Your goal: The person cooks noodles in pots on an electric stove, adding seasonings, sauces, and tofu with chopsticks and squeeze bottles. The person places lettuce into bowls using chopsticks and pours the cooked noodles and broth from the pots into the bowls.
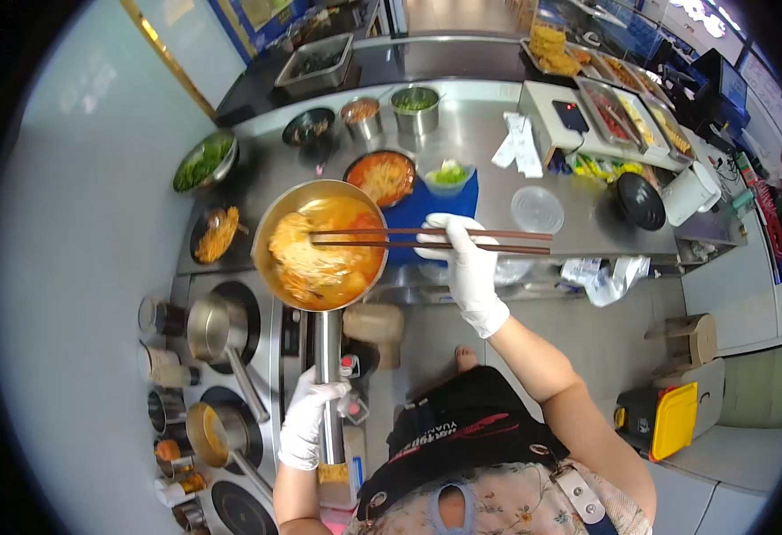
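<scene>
My left hand point(306, 417), in a white glove, is wrapped round the long metal handle of a saucepan point(326, 357). Noodles point(297, 263) in orange-red broth point(346, 214) fill the pan. My gloved right hand point(464, 267) grips a pair of long brown chopsticks point(400, 237), whose tips rest in the noodles. Just beyond the pan stands a dark-rimmed bowl of red soup point(382, 176) with noodle-like food in it. Beside that bowl, a clear bowl of chopped greens point(449, 176) sits on a blue mat point(422, 209).
At left, the stove point(235, 308) carries another saucepan point(215, 328) and a pan with orange liquid point(215, 435). Metal tubs point(415, 109) and a bowl of leafy greens point(205, 162) line the counter's back. A clear lid point(537, 209), black bowl point(641, 201) and white pitcher point(690, 192) stand right.
</scene>
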Available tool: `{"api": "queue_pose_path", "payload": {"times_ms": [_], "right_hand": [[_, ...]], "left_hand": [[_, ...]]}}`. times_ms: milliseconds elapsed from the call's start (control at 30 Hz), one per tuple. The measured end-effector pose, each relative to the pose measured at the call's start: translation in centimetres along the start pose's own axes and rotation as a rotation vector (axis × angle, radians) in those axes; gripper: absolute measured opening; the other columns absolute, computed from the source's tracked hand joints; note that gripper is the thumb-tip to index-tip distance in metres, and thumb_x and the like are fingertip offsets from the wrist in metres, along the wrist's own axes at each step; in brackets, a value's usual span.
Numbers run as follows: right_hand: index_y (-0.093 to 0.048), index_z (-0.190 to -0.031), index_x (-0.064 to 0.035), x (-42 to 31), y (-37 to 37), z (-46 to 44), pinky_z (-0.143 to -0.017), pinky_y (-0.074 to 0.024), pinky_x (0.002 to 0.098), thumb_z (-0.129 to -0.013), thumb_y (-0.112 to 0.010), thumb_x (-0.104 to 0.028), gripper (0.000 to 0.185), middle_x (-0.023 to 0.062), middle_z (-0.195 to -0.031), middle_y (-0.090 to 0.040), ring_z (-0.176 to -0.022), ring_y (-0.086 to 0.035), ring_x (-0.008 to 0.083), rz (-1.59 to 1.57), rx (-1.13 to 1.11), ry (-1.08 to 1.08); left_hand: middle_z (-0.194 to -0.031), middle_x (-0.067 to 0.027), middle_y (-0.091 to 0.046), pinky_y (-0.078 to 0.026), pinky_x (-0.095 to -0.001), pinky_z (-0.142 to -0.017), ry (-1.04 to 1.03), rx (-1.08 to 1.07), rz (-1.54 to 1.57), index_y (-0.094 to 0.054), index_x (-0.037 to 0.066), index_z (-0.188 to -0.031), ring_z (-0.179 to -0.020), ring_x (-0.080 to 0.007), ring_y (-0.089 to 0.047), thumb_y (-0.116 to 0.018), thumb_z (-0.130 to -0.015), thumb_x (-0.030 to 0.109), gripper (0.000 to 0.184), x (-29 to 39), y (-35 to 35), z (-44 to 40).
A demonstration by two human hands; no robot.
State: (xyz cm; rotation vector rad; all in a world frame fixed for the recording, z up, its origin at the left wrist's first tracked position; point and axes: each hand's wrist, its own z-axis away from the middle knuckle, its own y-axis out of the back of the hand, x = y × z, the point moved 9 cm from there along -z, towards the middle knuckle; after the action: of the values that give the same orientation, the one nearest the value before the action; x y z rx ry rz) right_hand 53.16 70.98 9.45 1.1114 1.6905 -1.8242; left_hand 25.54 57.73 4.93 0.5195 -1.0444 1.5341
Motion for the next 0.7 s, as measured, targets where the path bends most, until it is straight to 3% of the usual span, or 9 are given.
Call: {"api": "queue_pose_path", "payload": {"times_ms": [200, 367, 567, 600, 700], "right_hand": [[-0.056, -0.104, 0.0057, -2.0, 10.5, -8.7, -0.07, -0.0591, 0.0384, -0.097, -0.05, -0.021, 0.029, 0.0166, -0.094, -0.062, -0.084, -0.065, 0.0266, -0.135, 0.195, -0.042], [-0.056, -0.102, 0.0039, -1.6, 16.3, -13.3, -0.077, -0.0582, 0.0433, -0.097, -0.048, -0.021, 0.026, 0.018, -0.095, -0.061, -0.088, -0.064, 0.0291, -0.23, 0.297, -0.107], [-0.054, -0.105, 0.0074, 0.3, 20.6, -15.8, -0.083, -0.0565, 0.0429, -0.098, -0.048, -0.021, 0.03, 0.0183, -0.1, -0.058, -0.093, -0.062, 0.0295, -0.301, 0.414, -0.189], [-0.054, -0.107, 0.008, 0.5, 21.2, -15.7, -0.084, -0.0563, 0.0423, -0.098, -0.048, -0.021, 0.03, 0.0186, -0.101, -0.058, -0.094, -0.061, 0.0292, -0.303, 0.426, -0.193], [-0.052, -0.108, 0.0089, 0.7, 22.0, -16.0, -0.084, -0.0562, 0.0417, -0.098, -0.047, -0.019, 0.03, 0.019, -0.103, -0.057, -0.093, -0.061, 0.0283, -0.331, 0.464, -0.188]], "left_hand": [[-0.063, -0.0042, -0.053, -0.042, -0.0251, -0.045, 0.045, -0.083, -0.179, -0.054, -0.001, -0.099, -0.047, -0.0128, -0.051, -0.061, -0.076, 0.003, 0.025, 2.2, -8.4, -8.5], [-0.06, -0.0033, -0.052, -0.04, -0.0247, -0.044, 0.107, -0.126, -0.288, -0.053, 0.0, -0.095, -0.047, -0.0117, -0.049, -0.062, -0.076, 0.003, 0.022, 4.1, -11.8, -13.2], [-0.063, -0.0042, -0.051, -0.043, -0.0266, -0.047, 0.137, -0.119, -0.332, -0.051, -0.001, -0.101, -0.048, -0.013, -0.05, -0.063, -0.073, 0.002, 0.031, 6.0, -11.5, -18.4], [-0.072, -0.0051, -0.056, -0.043, -0.0248, -0.048, 0.15, -0.122, -0.314, -0.055, -0.003, -0.101, -0.051, -0.0119, -0.051, -0.065, -0.074, 0.002, 0.03, 6.3, -11.3, -18.9], [-0.068, -0.004, -0.054, -0.043, -0.0253, -0.048, 0.169, -0.133, -0.43, -0.054, -0.002, -0.101, -0.051, -0.0121, -0.052, -0.067, -0.075, 0.002, 0.03, 7.6, -10.5, -21.0]]}}
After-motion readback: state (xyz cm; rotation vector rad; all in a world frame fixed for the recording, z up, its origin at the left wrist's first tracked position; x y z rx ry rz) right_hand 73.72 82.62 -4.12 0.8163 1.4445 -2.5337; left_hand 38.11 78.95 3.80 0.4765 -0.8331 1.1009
